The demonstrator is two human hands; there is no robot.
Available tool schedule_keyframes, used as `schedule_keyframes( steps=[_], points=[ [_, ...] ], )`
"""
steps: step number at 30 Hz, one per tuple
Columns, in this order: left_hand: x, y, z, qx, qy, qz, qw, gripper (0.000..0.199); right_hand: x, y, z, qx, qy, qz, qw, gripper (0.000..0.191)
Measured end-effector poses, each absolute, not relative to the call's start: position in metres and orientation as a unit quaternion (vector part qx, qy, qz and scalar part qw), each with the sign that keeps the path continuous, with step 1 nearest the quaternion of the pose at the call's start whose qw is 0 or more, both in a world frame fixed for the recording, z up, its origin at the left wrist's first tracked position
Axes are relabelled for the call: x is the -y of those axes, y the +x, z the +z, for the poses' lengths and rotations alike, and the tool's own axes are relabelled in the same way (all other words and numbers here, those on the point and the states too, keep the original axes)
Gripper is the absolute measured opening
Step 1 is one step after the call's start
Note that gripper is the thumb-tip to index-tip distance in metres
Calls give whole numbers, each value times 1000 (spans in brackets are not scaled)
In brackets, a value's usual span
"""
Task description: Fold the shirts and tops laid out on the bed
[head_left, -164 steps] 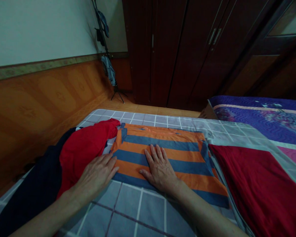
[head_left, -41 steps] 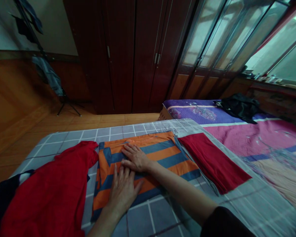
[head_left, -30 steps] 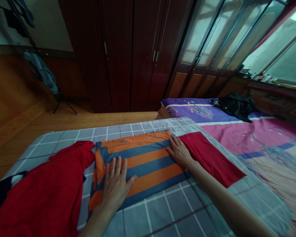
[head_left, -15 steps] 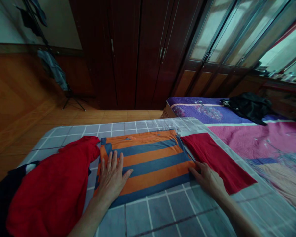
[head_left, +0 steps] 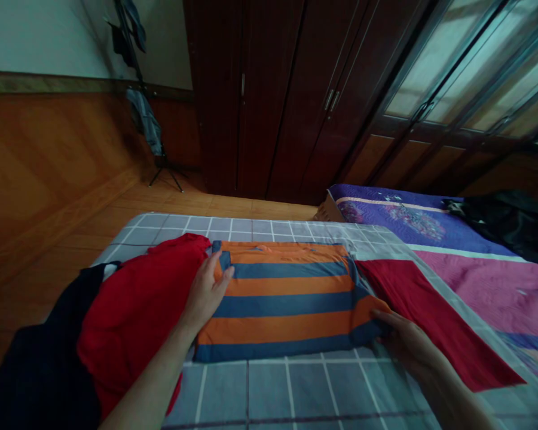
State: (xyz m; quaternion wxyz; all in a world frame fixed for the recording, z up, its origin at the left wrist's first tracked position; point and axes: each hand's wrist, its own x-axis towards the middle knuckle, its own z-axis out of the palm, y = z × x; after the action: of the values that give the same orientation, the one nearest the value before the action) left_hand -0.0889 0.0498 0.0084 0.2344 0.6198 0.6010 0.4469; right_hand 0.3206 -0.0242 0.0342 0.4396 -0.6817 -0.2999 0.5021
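Note:
An orange and blue striped shirt (head_left: 287, 304) lies spread on the grey checked sheet (head_left: 269, 394). My left hand (head_left: 208, 289) is at the shirt's upper left edge, its fingers apart and the thumb over the cloth. The right edge of the shirt is pinched in my right hand (head_left: 403, 337), and that corner is drawn out to the right. A red folded cloth (head_left: 434, 316) lies flat to the right, partly behind my right hand. Red clothing (head_left: 134, 322) is heaped on the left, beside my left forearm.
Dark clothing (head_left: 40, 352) lies at the far left. Beyond stand a dark wooden wardrobe (head_left: 269, 107) and a rack (head_left: 161, 158) with clothes. A purple and pink bed (head_left: 403, 215) with a black garment (head_left: 511, 218) is on the right.
The view has turned left. My left hand has moved up off the middle of the shirt's left part to its edge. My right hand has pulled the shirt's right edge outward.

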Motion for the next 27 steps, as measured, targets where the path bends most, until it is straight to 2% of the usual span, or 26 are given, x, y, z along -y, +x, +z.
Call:
schedule_keyframes(
  steps=[5, 11, 13, 16, 19, 21, 23, 27],
  points=[
    [-56, -103, 12, -569, 418, 565, 428, 48, 10, 300, 40, 266, -667, 496, 489, 31],
    [-52, -102, 22, -520, 309, 568, 557, 36, -36, 217, 82, 404, -628, 438, 501, 43],
    [-50, -101, 25, -509, 302, 548, 591, 38, -42, 167, 89, 486, -597, 446, 456, 48],
    [-49, -100, 24, -484, 270, 514, 654, 43, -32, 88, 79, 670, -520, 372, 379, 32],
    [-50, -100, 19, -451, 284, 533, 658, 41, -7, 32, 56, 815, -489, 246, 189, 33],
    [-52, -100, 15, -446, 320, 549, 630, 38, 8, 14, 44, 856, -468, 188, 111, 34],
    [-54, -100, 11, -463, 338, 551, 606, 39, 17, 10, 39, 874, -453, 158, 79, 37],
    [-58, -100, 8, -507, 339, 559, 561, 54, 20, 18, 42, 882, -443, 141, 72, 41]
  ],
)
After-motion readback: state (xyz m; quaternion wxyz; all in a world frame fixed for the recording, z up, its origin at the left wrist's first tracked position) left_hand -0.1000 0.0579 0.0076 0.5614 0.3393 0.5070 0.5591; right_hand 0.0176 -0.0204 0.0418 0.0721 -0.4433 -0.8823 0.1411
